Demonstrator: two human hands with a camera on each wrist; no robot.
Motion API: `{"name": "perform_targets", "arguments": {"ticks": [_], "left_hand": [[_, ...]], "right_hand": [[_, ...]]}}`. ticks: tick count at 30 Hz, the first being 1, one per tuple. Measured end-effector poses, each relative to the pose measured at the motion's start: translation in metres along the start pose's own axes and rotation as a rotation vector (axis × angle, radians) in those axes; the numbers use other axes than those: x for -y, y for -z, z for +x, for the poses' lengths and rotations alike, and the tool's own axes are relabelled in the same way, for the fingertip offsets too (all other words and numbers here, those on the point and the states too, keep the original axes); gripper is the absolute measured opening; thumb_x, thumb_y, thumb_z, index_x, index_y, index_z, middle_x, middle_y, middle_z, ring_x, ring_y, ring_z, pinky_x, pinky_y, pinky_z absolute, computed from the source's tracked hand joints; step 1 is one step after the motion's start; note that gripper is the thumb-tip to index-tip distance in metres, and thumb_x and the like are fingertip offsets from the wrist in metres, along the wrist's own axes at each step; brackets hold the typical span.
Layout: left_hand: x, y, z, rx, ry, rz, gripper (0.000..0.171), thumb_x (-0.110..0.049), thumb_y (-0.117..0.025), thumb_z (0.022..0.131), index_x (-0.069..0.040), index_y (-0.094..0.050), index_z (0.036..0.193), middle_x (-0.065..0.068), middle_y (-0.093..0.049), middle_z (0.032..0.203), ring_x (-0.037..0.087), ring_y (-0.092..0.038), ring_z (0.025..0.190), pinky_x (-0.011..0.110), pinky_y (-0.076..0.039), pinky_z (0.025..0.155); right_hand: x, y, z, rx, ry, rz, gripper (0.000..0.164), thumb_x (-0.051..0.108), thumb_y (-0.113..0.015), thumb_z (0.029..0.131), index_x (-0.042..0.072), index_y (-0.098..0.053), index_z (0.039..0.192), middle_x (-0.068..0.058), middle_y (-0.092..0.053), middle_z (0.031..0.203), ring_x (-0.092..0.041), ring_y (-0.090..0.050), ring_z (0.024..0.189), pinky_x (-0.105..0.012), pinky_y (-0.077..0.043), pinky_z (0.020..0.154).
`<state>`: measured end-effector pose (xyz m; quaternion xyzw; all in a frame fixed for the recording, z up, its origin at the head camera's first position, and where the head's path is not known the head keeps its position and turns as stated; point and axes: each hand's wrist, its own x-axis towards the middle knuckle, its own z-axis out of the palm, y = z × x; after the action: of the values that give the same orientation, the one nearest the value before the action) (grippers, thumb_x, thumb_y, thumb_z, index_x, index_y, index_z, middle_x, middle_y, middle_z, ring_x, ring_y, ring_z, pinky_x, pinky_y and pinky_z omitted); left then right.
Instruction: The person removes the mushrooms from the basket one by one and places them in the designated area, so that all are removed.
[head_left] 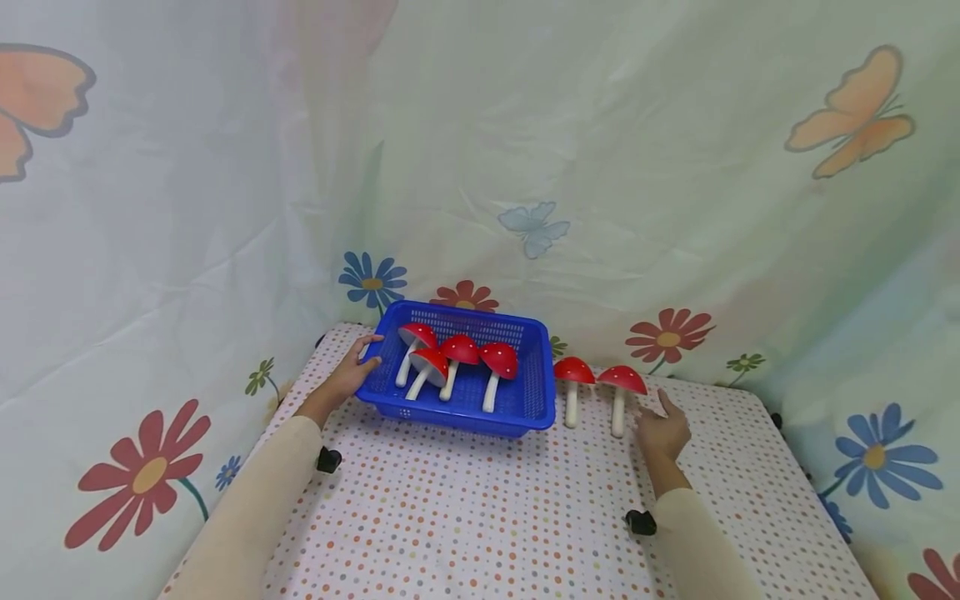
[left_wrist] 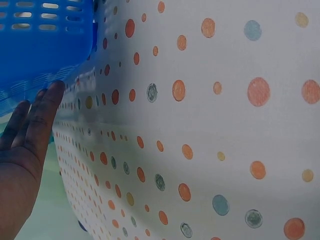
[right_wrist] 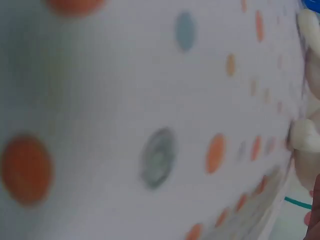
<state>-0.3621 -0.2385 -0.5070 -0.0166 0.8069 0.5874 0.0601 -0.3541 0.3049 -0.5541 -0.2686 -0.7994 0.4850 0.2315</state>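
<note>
A blue plastic basket holds several toy mushrooms with red, white-dotted caps and white stems. My left hand is at the basket's left end. In the left wrist view, its straight fingers touch the outside of the basket wall. To the right of the basket, two more mushrooms lie on the table: one mushroom beside the basket, the other mushroom farther right. Just right of that outer one is my right hand, fingers spread and holding nothing. The right wrist view shows two pale stems at its right edge.
A white cloth with coloured dots covers the table. Behind it and at both sides hangs a curtain printed with flowers and butterflies. The basket stands near the table's back edge.
</note>
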Motion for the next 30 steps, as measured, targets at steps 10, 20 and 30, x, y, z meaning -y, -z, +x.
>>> {"name": "perform_targets", "arguments": {"ticks": [10,20,30], "left_hand": [[0.000,0.000,0.001,-0.007,0.002,0.010,0.046,-0.023,-0.041,0.106,-0.029,-0.028,0.150,0.023,-0.025,0.159,0.048,-0.043,0.135,0.056,-0.049,0.100],[0.005,0.003,0.002,-0.008,0.000,0.001,0.047,-0.022,-0.041,0.106,-0.027,-0.027,0.151,0.024,-0.026,0.158,0.048,-0.047,0.132,0.052,-0.053,0.095],[0.000,-0.001,-0.001,-0.011,-0.015,0.016,0.046,-0.020,-0.041,0.106,-0.025,-0.028,0.151,0.023,-0.021,0.160,0.049,-0.042,0.136,0.056,-0.048,0.101]], "right_hand": [[0.082,-0.007,-0.050,0.087,0.270,0.380,0.042,-0.001,-0.051,0.095,0.009,-0.061,0.134,-0.017,-0.059,0.131,0.005,-0.059,0.059,-0.014,-0.052,0.051],[0.173,-0.062,-0.128,0.606,0.300,0.418,0.038,0.005,-0.065,0.093,0.005,-0.063,0.130,-0.020,-0.061,0.128,-0.010,-0.065,0.064,-0.030,-0.058,0.050],[0.195,-0.125,-0.161,0.959,0.119,0.158,0.058,0.002,-0.070,0.088,0.008,-0.051,0.143,-0.025,-0.055,0.138,-0.037,-0.068,0.107,-0.040,-0.061,0.068]]}}
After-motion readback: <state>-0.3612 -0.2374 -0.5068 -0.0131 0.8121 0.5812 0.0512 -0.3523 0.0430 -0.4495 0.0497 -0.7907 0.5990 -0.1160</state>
